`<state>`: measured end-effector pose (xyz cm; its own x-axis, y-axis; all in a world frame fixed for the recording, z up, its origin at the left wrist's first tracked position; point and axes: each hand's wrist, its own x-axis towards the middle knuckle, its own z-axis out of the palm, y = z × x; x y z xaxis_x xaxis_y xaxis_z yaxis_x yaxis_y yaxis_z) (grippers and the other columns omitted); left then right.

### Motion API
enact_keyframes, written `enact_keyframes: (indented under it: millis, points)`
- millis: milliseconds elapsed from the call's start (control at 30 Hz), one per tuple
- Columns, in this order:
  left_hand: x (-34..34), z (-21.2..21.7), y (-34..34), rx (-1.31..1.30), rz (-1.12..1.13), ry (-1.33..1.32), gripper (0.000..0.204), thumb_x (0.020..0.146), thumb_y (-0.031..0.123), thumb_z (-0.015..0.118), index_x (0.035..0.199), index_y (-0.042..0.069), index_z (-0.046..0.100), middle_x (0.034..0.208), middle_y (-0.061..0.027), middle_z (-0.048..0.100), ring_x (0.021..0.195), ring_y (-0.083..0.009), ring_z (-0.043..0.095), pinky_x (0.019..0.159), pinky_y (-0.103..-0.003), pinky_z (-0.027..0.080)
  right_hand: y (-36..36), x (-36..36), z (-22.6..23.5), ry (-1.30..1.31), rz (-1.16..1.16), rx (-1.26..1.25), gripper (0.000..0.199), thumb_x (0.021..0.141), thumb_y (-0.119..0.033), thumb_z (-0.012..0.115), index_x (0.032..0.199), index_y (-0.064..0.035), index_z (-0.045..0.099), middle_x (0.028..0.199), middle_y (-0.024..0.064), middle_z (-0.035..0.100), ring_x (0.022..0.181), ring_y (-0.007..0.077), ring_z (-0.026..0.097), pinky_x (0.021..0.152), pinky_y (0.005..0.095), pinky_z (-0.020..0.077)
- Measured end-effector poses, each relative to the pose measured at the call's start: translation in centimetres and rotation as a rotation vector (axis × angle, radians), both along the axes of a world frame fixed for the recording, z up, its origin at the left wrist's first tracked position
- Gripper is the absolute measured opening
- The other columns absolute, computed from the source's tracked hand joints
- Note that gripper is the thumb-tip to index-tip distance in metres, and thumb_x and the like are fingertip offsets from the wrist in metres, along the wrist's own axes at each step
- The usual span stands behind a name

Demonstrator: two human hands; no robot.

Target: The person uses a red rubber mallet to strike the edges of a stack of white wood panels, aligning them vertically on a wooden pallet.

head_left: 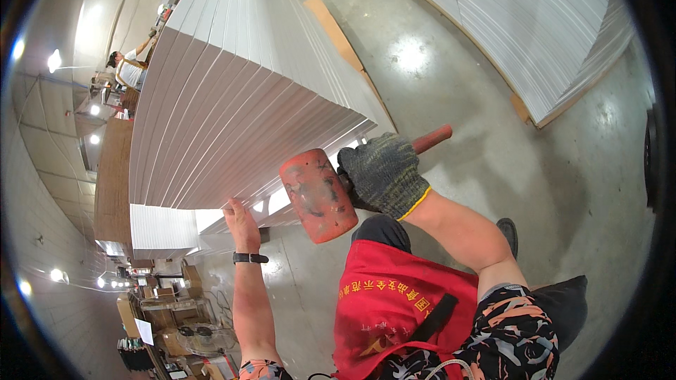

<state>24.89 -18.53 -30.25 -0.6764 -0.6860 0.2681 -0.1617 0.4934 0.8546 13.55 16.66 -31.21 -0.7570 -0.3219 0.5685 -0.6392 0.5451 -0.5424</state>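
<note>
Right grip (384, 174), in a dark knitted glove with a yellow cuff edge, is clenched round the handle (432, 139) of a red mallet (318, 195). Its scuffed head, marked with dark patches, is to the left of the glove, before the lower edge of a tall stack of pale panels (232, 98); whether it touches them cannot be told. Bare, the left grip (243, 229) has its fingertips at that stack's lower edge; whether it pinches anything is unclear. A dark strap (251, 257) circles the left wrist. Below the mallet hangs a red apron (401, 295); across the grey floor (415, 102), another pale stack (528, 21) stands at upper right.
</note>
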Motion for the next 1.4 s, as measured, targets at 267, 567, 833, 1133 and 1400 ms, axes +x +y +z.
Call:
enact_keyframes:
  millis: [267, 567, 833, 1133, 1400]
  points:
    - [0.1, -0.1, 0.0, 0.093, 0.035, 0.003, 0.051, 0.098, 0.049, 0.045, 0.111, 0.001, 0.045, 0.099, -0.0037, 0.052, 0.088, -0.0128, 0.045, 0.083, -0.029, 0.04, 0.5, -0.1, -0.7, -0.021, 0.013, 0.01, 0.02, 0.066, -0.03, 0.068, 0.063, -0.0126, 0.059, 0.052, 0.0118, 0.057, 0.048, 0.0303, 0.059, 0.05, 0.0442, 0.0441]
    - [0.2, -0.1, -0.1, 0.095, -0.078, 0.007, 0.048, 0.093, 0.051, 0.053, 0.11, 0.007, 0.044, 0.101, 0.0007, 0.048, 0.089, -0.0087, 0.041, 0.083, -0.026, 0.038, 0.1, 0.4, 0.0, -0.032, -0.049, 0.051, 0.02, 0.067, -0.029, 0.068, 0.068, -0.0111, 0.06, 0.056, 0.0109, 0.059, 0.052, 0.0309, 0.061, 0.051, 0.0438, 0.0454]
    - [0.2, 0.7, -0.9, 0.083, -0.052, -0.118, 0.064, 0.086, 0.047, 0.067, 0.121, -0.002, 0.043, 0.106, -0.0074, 0.054, 0.09, -0.0141, 0.049, 0.082, -0.03, 0.042, 2.4, 1.5, 2.1, -0.1, 0.103, 0.335, 0.025, 0.071, -0.036, 0.068, 0.077, -0.013, 0.061, 0.064, 0.0129, 0.063, 0.061, 0.0327, 0.064, 0.056, 0.0467, 0.0477]
    - [-0.4, -0.8, -3.2, 0.032, -0.176, 0.097, 0.057, 0.08, 0.034, 0.076, 0.116, -0.002, 0.052, 0.104, -0.0104, 0.061, 0.092, -0.0185, 0.057, 0.084, -0.034, 0.046, 5.4, 4.6, 7.4, -0.263, 0.314, 0.366, 0.028, 0.077, -0.033, 0.065, 0.097, -0.0142, 0.063, 0.085, 0.0126, 0.068, 0.078, 0.0345, 0.066, 0.068, 0.0472, 0.0519]
    - [-1.1, -0.6, -1.3, 0.003, -0.121, 0.184, 0.056, 0.077, 0.034, 0.079, 0.111, -0.004, 0.055, 0.098, -0.0111, 0.064, 0.086, -0.021, 0.059, 0.081, -0.034, 0.047, 4.4, 5.3, 7.0, -0.139, 0.129, 0.303, 0.022, 0.079, -0.02, 0.064, 0.097, -0.0088, 0.061, 0.086, 0.0132, 0.067, 0.08, 0.0343, 0.065, 0.066, 0.046, 0.0507]
